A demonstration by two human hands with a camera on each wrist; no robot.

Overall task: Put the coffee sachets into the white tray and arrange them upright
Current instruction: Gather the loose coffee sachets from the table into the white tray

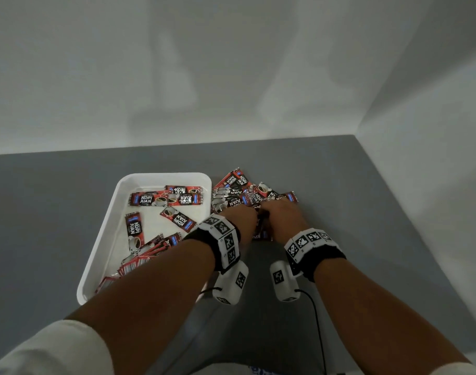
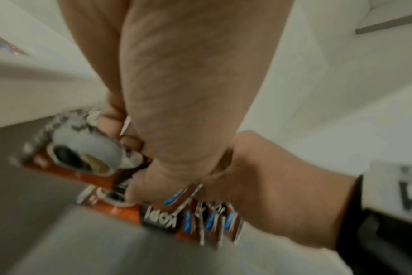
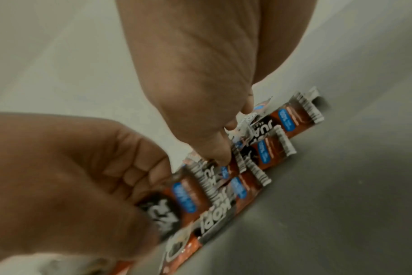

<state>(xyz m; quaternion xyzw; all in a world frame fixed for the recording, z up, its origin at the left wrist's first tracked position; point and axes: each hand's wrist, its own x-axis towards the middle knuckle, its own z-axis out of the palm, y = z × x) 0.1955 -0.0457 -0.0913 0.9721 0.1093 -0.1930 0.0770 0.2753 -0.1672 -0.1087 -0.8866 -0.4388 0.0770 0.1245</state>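
A white tray sits on the grey table, left of centre. Inside it several red-and-black coffee sachets lie flat, and a leaning row of sachets stands at its near end. A loose sachet pile lies just right of the tray. Both hands meet at the pile's near edge. My left hand curls round a bunch of sachets. My right hand pinches the same bunch from the other side, its fingertips down among the sachets.
The grey table ends at a white back wall and a white side wall on the right. A black cable hangs from the right wrist camera near the table's front.
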